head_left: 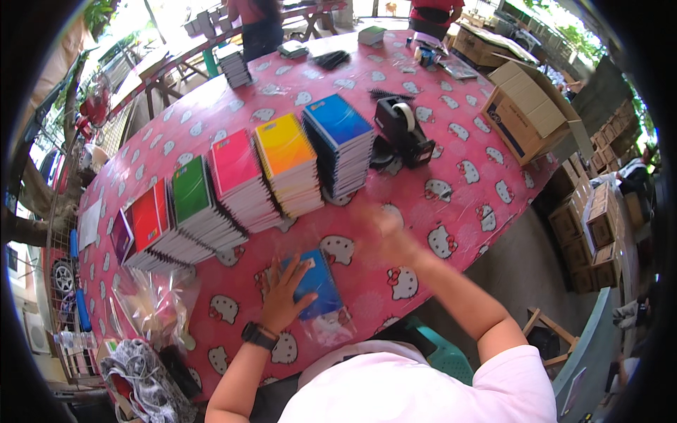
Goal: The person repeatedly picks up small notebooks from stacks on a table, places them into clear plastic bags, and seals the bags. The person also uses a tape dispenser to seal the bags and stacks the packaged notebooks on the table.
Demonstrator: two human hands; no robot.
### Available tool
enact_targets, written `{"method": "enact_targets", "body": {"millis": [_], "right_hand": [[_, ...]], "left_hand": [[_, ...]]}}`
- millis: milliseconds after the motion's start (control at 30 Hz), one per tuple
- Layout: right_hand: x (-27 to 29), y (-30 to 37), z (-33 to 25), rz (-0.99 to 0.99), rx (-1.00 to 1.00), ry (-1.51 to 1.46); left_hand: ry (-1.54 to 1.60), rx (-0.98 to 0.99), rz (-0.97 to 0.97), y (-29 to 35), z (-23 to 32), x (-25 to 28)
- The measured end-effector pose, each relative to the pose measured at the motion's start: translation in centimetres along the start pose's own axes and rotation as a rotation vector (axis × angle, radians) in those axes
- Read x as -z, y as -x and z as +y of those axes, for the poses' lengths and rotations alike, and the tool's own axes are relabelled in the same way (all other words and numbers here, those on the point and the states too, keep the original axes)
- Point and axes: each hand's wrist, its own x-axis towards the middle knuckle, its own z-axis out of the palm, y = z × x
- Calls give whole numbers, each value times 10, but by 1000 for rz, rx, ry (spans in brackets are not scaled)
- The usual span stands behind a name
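Note:
A blue spiral notebook point(321, 283) in a clear plastic sleeve lies flat on the pink table in front of me. My left hand point(283, 295), with a dark watch at the wrist, rests on its left side, fingers spread. To the right of the notebook, my right hand point(384, 236) is above the table, smeared by motion, so its fingers cannot be made out. Beyond them, spiral notebooks stand in a slanting row of stacks: blue point(340, 121), yellow point(288, 144), pink point(238, 163), green point(190, 189), red point(150, 217) and purple point(122, 236).
A black tape dispenser point(403, 134) stands right of the blue stack. Clear plastic sleeves point(159, 307) and a grey patterned cloth point(144, 381) lie at the left. An open cardboard box point(525, 116) sits at the right edge. Two people stand across the table; a green chair point(448, 356) is beside me.

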Motion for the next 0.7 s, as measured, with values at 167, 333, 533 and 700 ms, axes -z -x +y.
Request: {"method": "enact_targets", "body": {"millis": [167,333,533,700], "right_hand": [[136,-18,192,656,-745,155],[122,-55,241,415,-900,-252],[120,-27,191,710,-573,-701],[98,11,199,592,-1011,-1082]], "left_hand": [[-4,-26,-21,-3,-2,-3],[-4,19,-74,-3,-1,1],[28,50,-40,1,-1,0],[5,18,-19,1,-6,-6]]}}
